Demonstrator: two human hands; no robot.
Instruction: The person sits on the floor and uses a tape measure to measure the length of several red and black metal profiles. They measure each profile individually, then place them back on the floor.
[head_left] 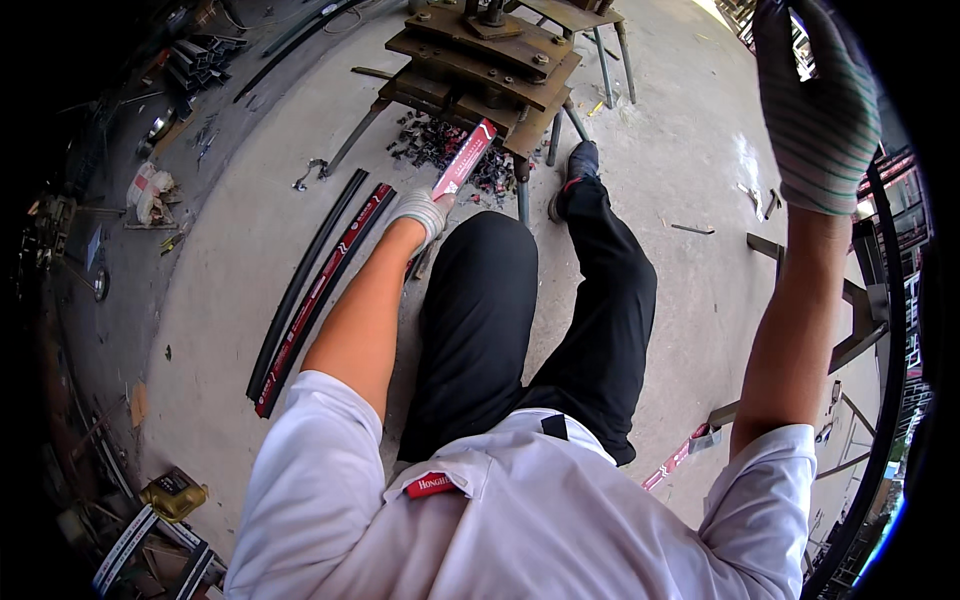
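Note:
My left hand point(425, 214), in a pale knit glove, is closed around the near end of a profile bar point(465, 160) covered with red and white printed film. The bar's far end reaches the edge of a rusty steel press point(500, 62), whose stacked plates are bolted together on splayed legs. Raised at the upper right, my right hand point(825, 125) wears a white glove with green stripes. Its fingers are stretched out, with a gap between them, and nothing shows in it. Some fingertips run out of the picture.
Dark and red offcuts point(440, 150) litter the floor under the press. Two long profiles, one black point(305, 280) and one red-filmed point(325, 300), lie left of my legs. A long dark bar point(890, 270) curves down the right side, beside a metal stand point(860, 320). A gold jug point(173, 494) stands lower left.

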